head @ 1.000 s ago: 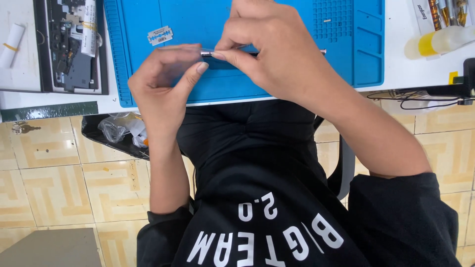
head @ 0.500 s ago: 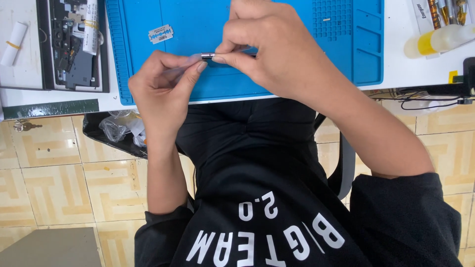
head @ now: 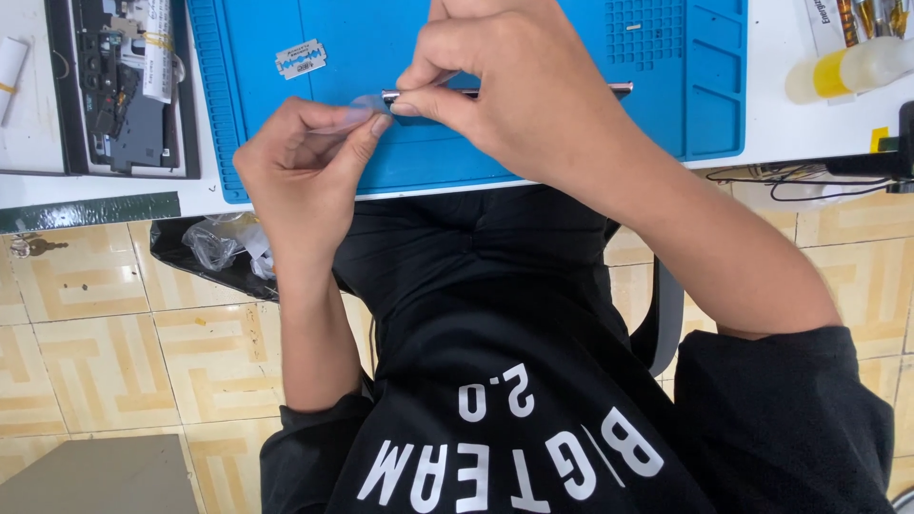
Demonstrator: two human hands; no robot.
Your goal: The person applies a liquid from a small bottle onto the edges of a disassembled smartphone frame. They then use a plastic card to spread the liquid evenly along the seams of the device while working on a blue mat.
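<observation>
I see the right hand (head: 519,90) pinching a slim silver metal tool (head: 457,93), a tweezers-like rod, between thumb and forefinger, with the far end of the rod sticking out past the knuckles over the blue silicone work mat (head: 400,38). The left hand (head: 300,167) has its thumb and forefinger pressed together on a small clear film scrap (head: 364,103), which sits right at the tool's near tip, touching it. Both hands hover just above the mat's front edge.

Compared with the picture half a second back, I find the hands in nearly the same place; the left thumb has slid up closer to the tool tip, and the clear scrap now shows more plainly between the fingertips.

A flat silver razor blade (head: 301,59) lies on the mat, well apart from the hands. To the left an opened dark electronic device (head: 124,86) rests on the white table (head: 95,190). At the far right a clear bottle with yellow liquid (head: 843,71) lies on its side.
</observation>
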